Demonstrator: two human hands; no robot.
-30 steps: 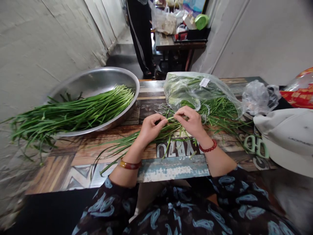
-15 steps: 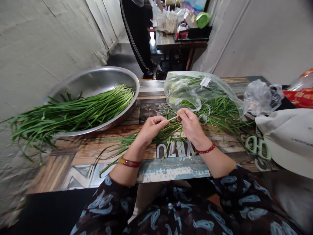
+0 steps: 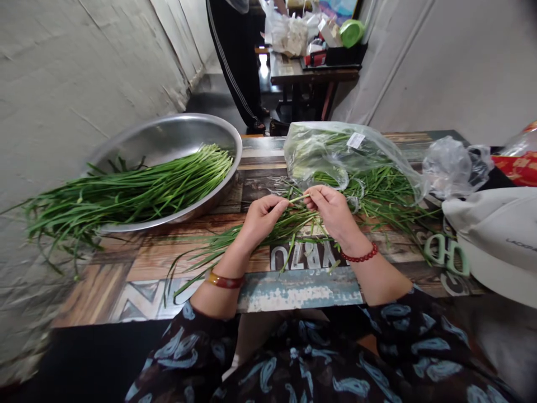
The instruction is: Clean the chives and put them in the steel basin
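Note:
A thin chive stalk [image 3: 297, 198] stretches between my two hands above the table. The fingers of my left hand [image 3: 263, 221] pinch its left part, while my right hand [image 3: 331, 211] pinches the pale tip at the right. Below them loose chives [image 3: 218, 245] lie across the table, some hidden under my left forearm. A large bundle of chives [image 3: 159, 187] rests in the steel basin [image 3: 180, 130] at left, leaves hanging over its rim. Behind my right hand is a clear plastic bag [image 3: 323, 146] with chives inside, and more loose chives [image 3: 380, 187] spread in front of it.
Green-handled scissors [image 3: 447, 254] lie at right beside a pale cap [image 3: 499, 240]. A crumpled clear bag [image 3: 445, 168] and a red package [image 3: 518, 169] sit behind. Beyond the table stands a person in dark trousers [image 3: 235, 61], near a back table [image 3: 289, 71] loaded with bags.
The view has shifted slightly, so most things appear a little further right. Both hands keep hold of the stalk, and the gap between their fingertips looks slightly wider.

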